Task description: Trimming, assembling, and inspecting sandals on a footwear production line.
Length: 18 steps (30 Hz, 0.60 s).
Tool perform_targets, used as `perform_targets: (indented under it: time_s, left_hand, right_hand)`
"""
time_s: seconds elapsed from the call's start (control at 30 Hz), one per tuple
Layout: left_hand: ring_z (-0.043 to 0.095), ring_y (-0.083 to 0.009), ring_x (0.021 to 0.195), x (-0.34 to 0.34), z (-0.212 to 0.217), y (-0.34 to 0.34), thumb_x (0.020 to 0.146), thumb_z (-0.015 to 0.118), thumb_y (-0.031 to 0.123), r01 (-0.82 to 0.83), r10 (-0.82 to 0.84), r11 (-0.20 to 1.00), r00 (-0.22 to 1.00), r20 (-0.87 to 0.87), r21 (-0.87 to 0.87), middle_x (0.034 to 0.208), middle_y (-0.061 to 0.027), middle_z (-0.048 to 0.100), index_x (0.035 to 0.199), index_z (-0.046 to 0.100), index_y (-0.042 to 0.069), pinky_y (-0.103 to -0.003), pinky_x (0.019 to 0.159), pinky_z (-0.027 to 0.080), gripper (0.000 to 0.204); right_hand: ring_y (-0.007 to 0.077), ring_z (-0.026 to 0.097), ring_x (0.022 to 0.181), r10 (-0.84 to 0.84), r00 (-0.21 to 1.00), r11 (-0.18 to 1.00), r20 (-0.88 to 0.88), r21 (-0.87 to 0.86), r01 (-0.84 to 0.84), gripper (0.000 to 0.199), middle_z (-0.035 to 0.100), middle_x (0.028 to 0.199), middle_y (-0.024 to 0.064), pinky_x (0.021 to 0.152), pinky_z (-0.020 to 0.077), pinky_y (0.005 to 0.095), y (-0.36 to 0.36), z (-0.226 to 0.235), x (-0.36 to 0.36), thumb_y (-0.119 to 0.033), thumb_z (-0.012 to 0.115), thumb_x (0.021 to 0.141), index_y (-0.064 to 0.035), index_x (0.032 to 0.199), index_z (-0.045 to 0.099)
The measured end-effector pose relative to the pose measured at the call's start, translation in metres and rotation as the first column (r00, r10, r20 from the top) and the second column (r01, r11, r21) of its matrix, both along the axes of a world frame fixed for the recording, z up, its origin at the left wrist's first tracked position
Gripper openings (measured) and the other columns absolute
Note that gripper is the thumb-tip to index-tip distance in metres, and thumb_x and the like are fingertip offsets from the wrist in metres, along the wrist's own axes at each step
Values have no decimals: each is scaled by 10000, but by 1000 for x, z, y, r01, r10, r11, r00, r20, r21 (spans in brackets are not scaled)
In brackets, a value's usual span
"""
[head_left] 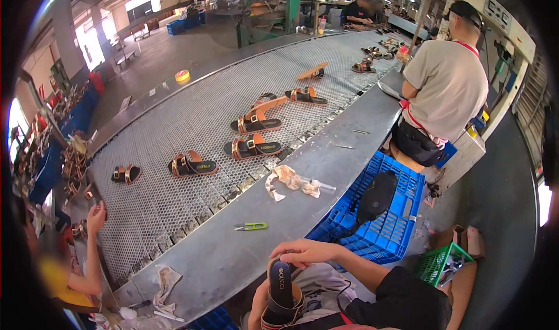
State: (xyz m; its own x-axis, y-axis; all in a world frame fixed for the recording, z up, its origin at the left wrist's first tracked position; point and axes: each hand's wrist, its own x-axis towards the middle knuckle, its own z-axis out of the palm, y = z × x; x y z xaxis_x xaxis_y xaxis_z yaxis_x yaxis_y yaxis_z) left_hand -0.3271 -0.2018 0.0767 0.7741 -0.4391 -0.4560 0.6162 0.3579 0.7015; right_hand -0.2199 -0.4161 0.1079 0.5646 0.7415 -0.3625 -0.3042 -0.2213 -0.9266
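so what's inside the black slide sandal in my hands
A dark insole with gold printing shows inside the sandal; its lower end in the picture runs under the wide tan-edged strap and is hidden.

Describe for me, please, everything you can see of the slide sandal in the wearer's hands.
The slide sandal has a dark insole with gold-coloured markings and a wide, brownish, leather-like strap. It sits near the picture's lower edge, heel end uppermost in view. The left hand grips its side; the right hand curls over the heel end.
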Motion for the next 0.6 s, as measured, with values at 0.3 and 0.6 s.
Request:
perform_targets:
  time_s: [0.3,0.6]
  left_hand:
    - [607,-92,909,-12,-31,-9,1006,493,117,-90,-1,963,941,337,253,1012,-48,654,1143,619,-5,-227,822,475,223]
    - [550,-98,752,-56,-32,-6,956,562,11,-472,299,858,780,550,203,858,-64,589,1204,499,3,-219,689,458,256]
  right_hand:
    - [48,482,608,-8,986,978,168,208,-27,368,626,947,-1,541,398,212,-18,-2,-36,-231,564,1006,-95,1346,525]
    - [29,432,560,-307,947,866,92,439,238,309,622,923,-9,477,346,195,-51,3,-81,-252,602,990,-87,1251,597]
